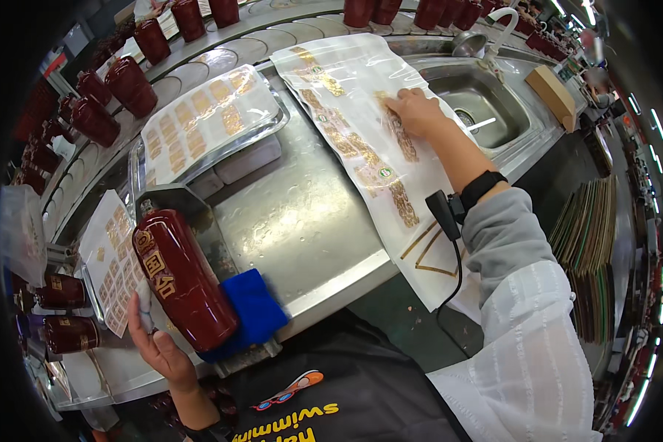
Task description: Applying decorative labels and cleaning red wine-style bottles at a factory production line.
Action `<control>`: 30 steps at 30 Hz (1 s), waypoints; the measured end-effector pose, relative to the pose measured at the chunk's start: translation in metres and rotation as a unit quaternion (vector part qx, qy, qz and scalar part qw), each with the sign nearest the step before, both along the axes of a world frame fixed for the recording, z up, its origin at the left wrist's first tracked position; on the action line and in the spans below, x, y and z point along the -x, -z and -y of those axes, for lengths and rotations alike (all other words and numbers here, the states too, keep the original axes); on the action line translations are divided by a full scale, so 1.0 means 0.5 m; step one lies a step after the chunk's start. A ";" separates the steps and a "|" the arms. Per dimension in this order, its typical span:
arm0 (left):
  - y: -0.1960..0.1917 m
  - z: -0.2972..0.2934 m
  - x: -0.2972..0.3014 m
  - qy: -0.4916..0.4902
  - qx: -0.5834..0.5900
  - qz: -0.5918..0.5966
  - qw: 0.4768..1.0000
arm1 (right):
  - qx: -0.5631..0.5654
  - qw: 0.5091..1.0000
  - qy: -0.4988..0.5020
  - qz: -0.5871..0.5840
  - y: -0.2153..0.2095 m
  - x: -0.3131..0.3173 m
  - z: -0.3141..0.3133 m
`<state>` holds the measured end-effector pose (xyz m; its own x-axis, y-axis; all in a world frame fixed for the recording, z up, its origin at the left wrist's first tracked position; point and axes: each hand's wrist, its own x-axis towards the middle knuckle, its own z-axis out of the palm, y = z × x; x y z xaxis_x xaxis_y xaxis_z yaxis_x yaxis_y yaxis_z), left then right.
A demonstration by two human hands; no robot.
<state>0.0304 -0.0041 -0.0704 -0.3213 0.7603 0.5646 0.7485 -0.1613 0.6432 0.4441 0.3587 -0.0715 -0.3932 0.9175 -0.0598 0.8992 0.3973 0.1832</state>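
Note:
My right hand [418,113] reaches over a long white sheet [442,214] printed with gold decals. Its fingers are closed at the top of a gold decal strip [401,136]; whether that strip is lifted cannot be made out. My left hand [160,352] is open beside a dark red glossy bottle [184,280], index finger stretched out and thumb apart. The bottle lies tilted, gold characters facing up, in a dark holder [173,197]. A blue cloth [254,303] is tucked by its base.
A metal tray [276,121] holds another decal sheet [199,121]; a third sheet [114,258] lies left of the bottle. A sink [486,110] with a white faucet [502,26] is at the far right. Red bottles [130,87] line the curved conveyor. Stacked boards [586,250] stand right.

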 end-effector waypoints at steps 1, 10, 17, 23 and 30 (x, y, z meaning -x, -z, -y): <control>0.001 0.002 0.003 -0.005 0.001 -0.001 1.000 | 0.001 0.999 0.032 0.014 -0.009 0.009 -0.002; 0.013 0.004 0.014 -0.011 0.018 0.032 0.999 | 0.007 0.998 -0.022 -0.054 -0.038 -0.024 0.124; 0.035 -0.002 0.026 -0.007 0.024 0.049 0.998 | 0.052 0.996 -0.023 -0.067 -0.042 -0.056 0.175; 0.037 -0.005 0.021 -0.012 0.038 0.051 0.998 | 0.026 0.999 0.028 0.021 -0.072 -0.074 0.168; 0.041 -0.004 0.018 -0.004 0.044 0.074 0.996 | 0.017 0.997 -0.036 -0.068 -0.030 -0.093 0.175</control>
